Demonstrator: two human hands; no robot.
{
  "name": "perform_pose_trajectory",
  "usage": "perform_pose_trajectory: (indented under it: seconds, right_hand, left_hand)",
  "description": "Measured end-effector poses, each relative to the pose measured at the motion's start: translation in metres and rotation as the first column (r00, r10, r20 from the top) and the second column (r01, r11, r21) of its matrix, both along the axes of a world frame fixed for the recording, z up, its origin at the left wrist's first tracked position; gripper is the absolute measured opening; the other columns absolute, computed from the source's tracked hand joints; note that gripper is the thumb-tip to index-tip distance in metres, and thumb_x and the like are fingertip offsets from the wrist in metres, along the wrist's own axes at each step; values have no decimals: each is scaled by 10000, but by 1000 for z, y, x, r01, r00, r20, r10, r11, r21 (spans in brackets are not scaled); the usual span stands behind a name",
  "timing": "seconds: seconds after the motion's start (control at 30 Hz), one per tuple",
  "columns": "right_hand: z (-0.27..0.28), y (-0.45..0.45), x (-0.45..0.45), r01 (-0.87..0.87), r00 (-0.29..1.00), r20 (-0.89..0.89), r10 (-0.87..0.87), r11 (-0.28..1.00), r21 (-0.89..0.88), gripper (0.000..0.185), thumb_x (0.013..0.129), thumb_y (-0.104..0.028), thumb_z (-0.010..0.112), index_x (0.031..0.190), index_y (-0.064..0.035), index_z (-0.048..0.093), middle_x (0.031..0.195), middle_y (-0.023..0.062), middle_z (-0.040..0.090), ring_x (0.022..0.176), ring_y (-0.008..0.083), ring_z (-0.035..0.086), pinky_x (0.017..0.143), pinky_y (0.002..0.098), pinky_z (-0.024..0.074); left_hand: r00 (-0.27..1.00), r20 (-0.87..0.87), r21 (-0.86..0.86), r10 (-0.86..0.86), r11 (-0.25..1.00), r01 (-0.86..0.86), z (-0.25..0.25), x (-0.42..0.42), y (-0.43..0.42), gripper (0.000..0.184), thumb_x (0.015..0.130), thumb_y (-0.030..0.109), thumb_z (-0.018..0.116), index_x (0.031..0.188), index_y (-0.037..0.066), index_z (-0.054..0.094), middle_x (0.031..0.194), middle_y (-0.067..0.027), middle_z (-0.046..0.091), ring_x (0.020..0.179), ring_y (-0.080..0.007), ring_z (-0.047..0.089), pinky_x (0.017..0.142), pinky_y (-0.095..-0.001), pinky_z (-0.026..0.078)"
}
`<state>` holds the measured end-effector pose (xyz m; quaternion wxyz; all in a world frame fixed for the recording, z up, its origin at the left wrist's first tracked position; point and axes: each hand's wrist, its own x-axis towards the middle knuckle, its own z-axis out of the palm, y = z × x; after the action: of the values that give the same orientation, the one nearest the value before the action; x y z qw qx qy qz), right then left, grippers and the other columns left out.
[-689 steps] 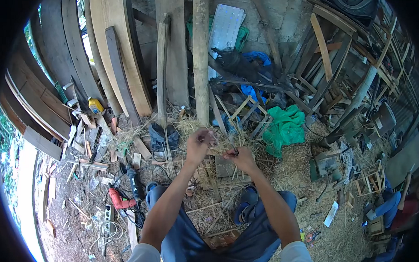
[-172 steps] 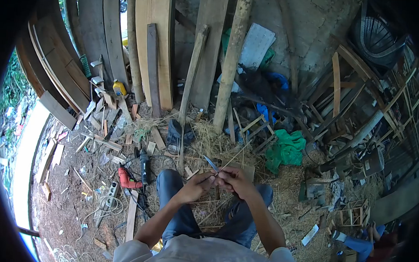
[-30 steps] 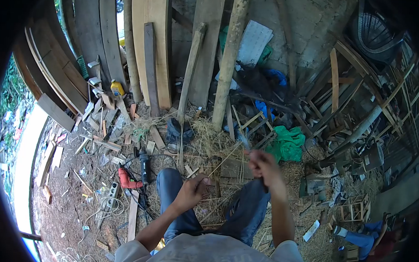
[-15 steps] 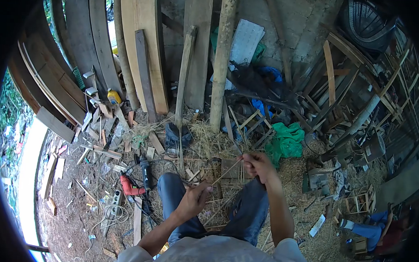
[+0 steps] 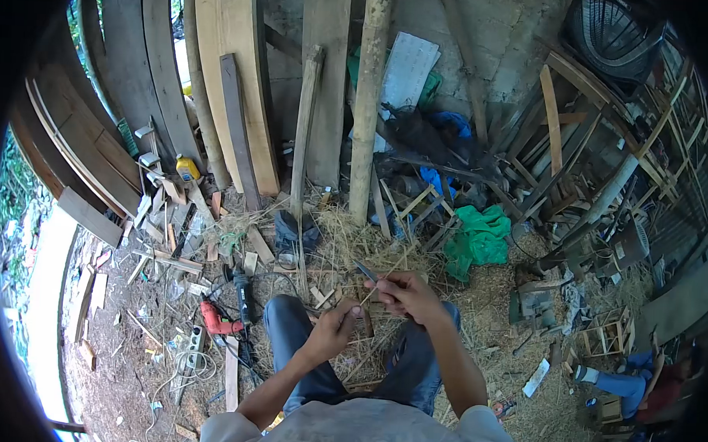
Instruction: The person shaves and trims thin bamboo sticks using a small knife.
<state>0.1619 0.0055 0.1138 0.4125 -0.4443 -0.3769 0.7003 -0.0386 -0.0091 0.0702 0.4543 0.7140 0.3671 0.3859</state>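
My left hand (image 5: pixel 331 332) is closed in a pinch on the lower end of a thin light strip (image 5: pixel 369 295), above my knees. Just up and to the right, my right hand (image 5: pixel 407 296) is wrapped round a knife, whose grey blade (image 5: pixel 365 271) points up and left across the strip. The knife's handle is hidden in the fingers. The strip runs up and right past the right hand's fingers. Beneath the hands, a piece of wood lies on straw between my legs.
A red drill (image 5: pixel 218 317) and a dark power tool (image 5: pixel 243 292) lie left beside a power strip (image 5: pixel 195 346). A green cloth (image 5: pixel 477 235) lies to the right. Boards (image 5: pixel 238 84) lean at the back. Another person (image 5: pixel 637 383) sits at the lower right.
My right hand has moved down and left, closer to my left hand, and the knife blade now lies across the strip. The view has shifted slightly.
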Motion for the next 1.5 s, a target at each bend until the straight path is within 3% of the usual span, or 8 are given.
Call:
perform_pose_trajectory:
  seconds: [0.1, 0.33, 0.37, 0.47, 1.0, 1.2, 1.3, 1.5]
  right_hand:
    - [6, 2, 9, -77, 997, 21, 78, 997, -14, 259, 931, -188, 572, 1076, 18, 630, 588, -43, 425, 451, 31, 324, 409, 205, 246]
    - [10, 13, 37, 96, 970, 224, -96, 995, 9, 250, 928, -201, 577, 1005, 27, 645, 601, -44, 453, 450, 21, 326, 394, 203, 244]
    - [9, 15, 48, 174, 940, 290, -180, 984, 47, 259, 931, -208, 574, 1009, 30, 639, 608, -41, 460, 457, 21, 327, 396, 198, 256]
    - [0, 27, 112, 414, 895, 118, -431, 899, 146, 251, 930, -212, 569, 1039, 5, 633, 620, -40, 472, 461, 16, 342, 391, 184, 261]
    - [10, 9, 23, -50, 991, 120, 51, 999, -7, 248, 916, -208, 600, 1022, 12, 641, 598, -43, 439, 462, 17, 322, 401, 215, 208]
    - [7, 29, 105, 456, 863, 135, -486, 866, 204, 254, 933, -223, 557, 1003, 8, 634, 613, -54, 472, 443, 4, 348, 374, 168, 246]
    - [11, 21, 106, 356, 917, 108, -383, 911, 208, 234, 930, -217, 560, 1045, -24, 626, 622, -47, 475, 444, 4, 346, 372, 166, 249]
    - [-6, -8, 5, 0, 989, 146, -16, 994, 110, 236, 929, -171, 564, 1107, -19, 600, 644, -30, 462, 464, 27, 317, 415, 180, 244]
  left_hand:
    - [998, -43, -29, -34, 999, 33, 13, -5, -3, 89, 922, 52, 487, 973, 15, 550, 706, -160, 550, 590, -280, 559, 578, -354, 431]
    - [998, -62, 17, -4, 1000, 5, 2, -7, -8, 106, 933, 74, 488, 987, 12, 555, 721, -153, 566, 604, -279, 566, 585, -351, 435]
    - [998, -56, -17, -19, 1000, 18, 13, -12, -12, 141, 956, 114, 471, 970, 10, 564, 693, -93, 543, 579, -184, 518, 562, -306, 417]
    - [999, -49, -101, -15, 995, 10, 11, -28, -14, 170, 967, 140, 466, 966, 6, 570, 687, -73, 549, 586, -144, 514, 572, -289, 422]
    - [998, -32, -108, -60, 993, 56, 15, -10, -5, 145, 964, 147, 481, 984, 26, 558, 686, -72, 504, 600, -132, 472, 584, -287, 409]
    - [995, 59, -186, -75, 979, 84, -6, -31, -16, 159, 980, 162, 457, 970, 36, 554, 656, -2, 453, 576, -83, 427, 534, -264, 372]
    - [982, 187, -546, -35, 827, 134, -7, -34, -6, 172, 988, 187, 446, 969, 51, 549, 643, 32, 405, 555, -55, 376, 507, -239, 334]
    - [951, 297, -536, -84, 810, 239, -3, 5, 7, 172, 996, 215, 430, 979, 68, 516, 639, 41, 378, 542, -47, 338, 495, -220, 306]
